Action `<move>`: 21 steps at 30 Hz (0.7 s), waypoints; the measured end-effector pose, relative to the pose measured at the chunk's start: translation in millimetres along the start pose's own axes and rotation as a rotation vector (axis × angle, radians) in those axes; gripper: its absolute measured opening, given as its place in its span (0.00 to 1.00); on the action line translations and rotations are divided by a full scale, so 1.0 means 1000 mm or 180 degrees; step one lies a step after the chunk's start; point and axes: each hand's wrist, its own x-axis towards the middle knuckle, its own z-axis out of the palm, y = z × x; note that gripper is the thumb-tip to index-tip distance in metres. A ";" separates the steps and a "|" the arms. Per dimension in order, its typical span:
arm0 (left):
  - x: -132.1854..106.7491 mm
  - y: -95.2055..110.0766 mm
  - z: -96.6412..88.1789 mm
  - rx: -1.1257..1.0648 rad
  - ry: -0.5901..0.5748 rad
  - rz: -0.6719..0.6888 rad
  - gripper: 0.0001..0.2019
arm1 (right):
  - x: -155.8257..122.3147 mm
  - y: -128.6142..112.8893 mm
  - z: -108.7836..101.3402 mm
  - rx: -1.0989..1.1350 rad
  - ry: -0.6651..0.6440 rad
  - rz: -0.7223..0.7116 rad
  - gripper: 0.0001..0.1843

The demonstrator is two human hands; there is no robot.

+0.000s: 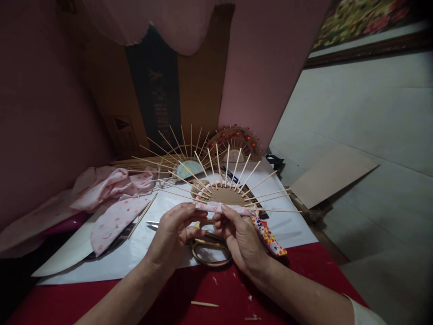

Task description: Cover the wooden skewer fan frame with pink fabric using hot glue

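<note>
Between my two hands is a half-round cardboard piece (225,197) with several thin wooden sticks fanning out from its curved edge. Pink patterned fabric (211,207) wraps along its straight edge, facing me. My left hand (174,228) pinches the left end of that edge between thumb and fingers. Near the middle of the same edge, my right hand (238,234) grips with thumb on top and fingers curled below. Beneath my hands lie scissors (211,253) with dark, brass-toned handles, partly hidden by my fingers. A bright flowered fabric item (270,237) lies just right of my right hand.
A second stick fan with a pale green half-round (189,169) and a finished-looking one with red flowers (248,135) stand behind. Pink cloth (115,185) and a dotted fabric half-round (117,223) lie left. One loose stick (204,304) rests on the red cloth (169,293).
</note>
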 end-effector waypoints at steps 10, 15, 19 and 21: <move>-0.003 0.000 0.006 0.0188 -0.0158 -0.0200 0.10 | 0.001 0.000 0.000 0.0145 0.0019 0.0016 0.09; 0.002 -0.008 -0.003 0.0369 -0.0172 -0.0303 0.09 | 0.001 0.000 -0.003 0.0153 -0.0049 -0.0043 0.08; 0.004 -0.012 -0.006 0.0525 -0.0230 -0.0236 0.10 | 0.003 -0.002 -0.005 0.0110 -0.0064 -0.0062 0.09; 0.006 -0.013 -0.006 0.0556 -0.0256 -0.0190 0.11 | 0.003 -0.003 -0.004 0.0118 -0.0058 -0.0068 0.09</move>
